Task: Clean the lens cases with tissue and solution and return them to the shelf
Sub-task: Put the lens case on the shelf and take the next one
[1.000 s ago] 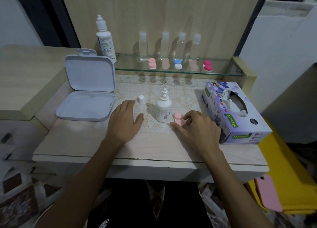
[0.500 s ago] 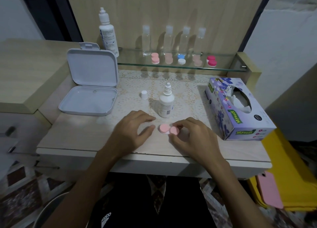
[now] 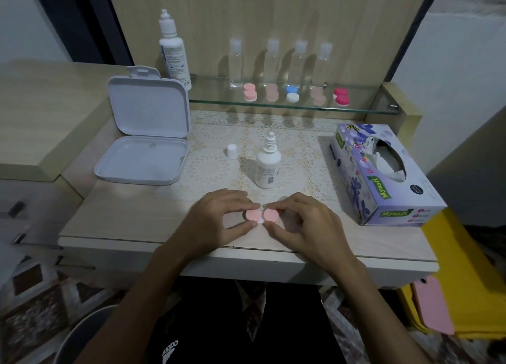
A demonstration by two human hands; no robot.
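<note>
A lens case [image 3: 262, 216] with two pink caps lies near the table's front edge. My left hand [image 3: 219, 221] pinches its left cap between thumb and fingers. My right hand [image 3: 304, 224] pinches its right cap the same way. Just behind stands a small white solution bottle [image 3: 267, 166] with its nozzle bare; its white cap [image 3: 232, 151] stands to the left. A purple tissue box [image 3: 383, 174] lies at the right. Several more lens cases [image 3: 293, 94] sit on the glass shelf [image 3: 273, 105] at the back.
An open white plastic box [image 3: 145, 144] stands at the left of the table. On the shelf are a tall white bottle [image 3: 174, 49] and several clear small bottles [image 3: 297, 62]. A pink phone [image 3: 432, 303] lies on yellow cloth at lower right.
The right hand pulled the pink lens case from beside the bottle toward the front edge and laid it flat. The left hand came off the table and took hold of the left cap.
</note>
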